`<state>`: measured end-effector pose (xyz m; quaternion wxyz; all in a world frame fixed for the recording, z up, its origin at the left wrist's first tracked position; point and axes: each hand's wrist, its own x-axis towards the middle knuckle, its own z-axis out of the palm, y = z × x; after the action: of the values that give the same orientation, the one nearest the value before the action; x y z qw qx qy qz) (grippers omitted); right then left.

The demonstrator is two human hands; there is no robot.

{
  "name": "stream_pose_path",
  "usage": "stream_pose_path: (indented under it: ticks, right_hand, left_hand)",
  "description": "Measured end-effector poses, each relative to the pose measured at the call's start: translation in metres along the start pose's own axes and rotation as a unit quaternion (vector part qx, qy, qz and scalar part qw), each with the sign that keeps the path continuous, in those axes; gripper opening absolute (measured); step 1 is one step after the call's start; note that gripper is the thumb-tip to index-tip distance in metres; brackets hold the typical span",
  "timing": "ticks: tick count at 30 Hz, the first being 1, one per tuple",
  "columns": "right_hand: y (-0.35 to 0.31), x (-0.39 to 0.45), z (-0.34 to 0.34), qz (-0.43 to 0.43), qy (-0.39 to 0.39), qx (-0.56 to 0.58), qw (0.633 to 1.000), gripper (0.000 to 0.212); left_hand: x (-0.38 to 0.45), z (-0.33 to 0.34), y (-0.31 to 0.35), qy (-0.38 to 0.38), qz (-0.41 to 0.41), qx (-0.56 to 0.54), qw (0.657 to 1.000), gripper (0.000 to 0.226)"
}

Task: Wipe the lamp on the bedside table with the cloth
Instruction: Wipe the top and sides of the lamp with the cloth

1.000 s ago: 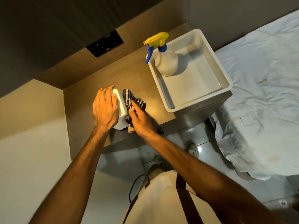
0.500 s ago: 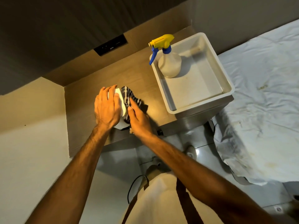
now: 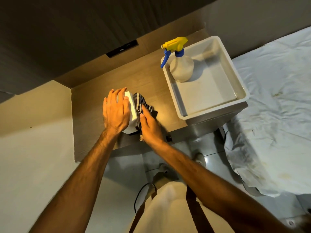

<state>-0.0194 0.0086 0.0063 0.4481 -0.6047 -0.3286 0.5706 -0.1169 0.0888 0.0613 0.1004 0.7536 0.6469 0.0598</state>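
Note:
A white, glowing box-shaped lamp (image 3: 133,108) stands on the wooden bedside table (image 3: 90,118), near its front edge. My left hand (image 3: 116,111) lies flat over the lamp's top, fingers together, and covers most of it. A dark striped cloth (image 3: 143,103) is pressed against the lamp's right side by my right hand (image 3: 150,127), whose fingers rest on the cloth. The lamp's base is hidden under my hands.
A grey plastic tub (image 3: 239,91) sits on the table's right end with a spray bottle (image 3: 180,68) in its far corner, yellow and blue trigger on top. A bed with a white sheet (image 3: 272,101) lies to the right. A dark socket panel (image 3: 122,48) is on the back wall.
My right hand has slid slightly along the lamp's right side with the cloth. My left hand has stayed on the lamp's top.

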Motion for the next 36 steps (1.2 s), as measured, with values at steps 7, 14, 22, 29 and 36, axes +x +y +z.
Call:
stream_pose_path:
  ticks: [7,14,22,29,36]
  right_hand:
    - [-0.036,0.068,-0.006,-0.005,-0.040,-0.027,0.999,0.044]
    - [0.001,-0.006,-0.003,0.024,0.012,0.018,0.999,0.045]
    - [-0.044,0.064,-0.001,0.027,-0.002,-0.006,1.000,0.042]
    - [-0.014,-0.001,-0.001,0.007,0.013,0.023,1.000,0.045]
    - [-0.049,0.046,-0.008,-0.004,-0.018,0.030,0.999,0.042]
  left_hand:
    - [0.000,0.002,-0.001,-0.001,-0.003,-0.007,1.000,0.061]
    - [0.001,0.001,-0.002,0.002,0.004,-0.006,1.000,0.059]
    - [0.002,0.002,-0.001,0.001,-0.006,-0.005,1.000,0.060]
    - [0.001,-0.001,0.000,-0.005,-0.001,0.000,1.000,0.061]
    - [0.001,0.000,0.001,-0.008,-0.004,0.001,1.000,0.062]
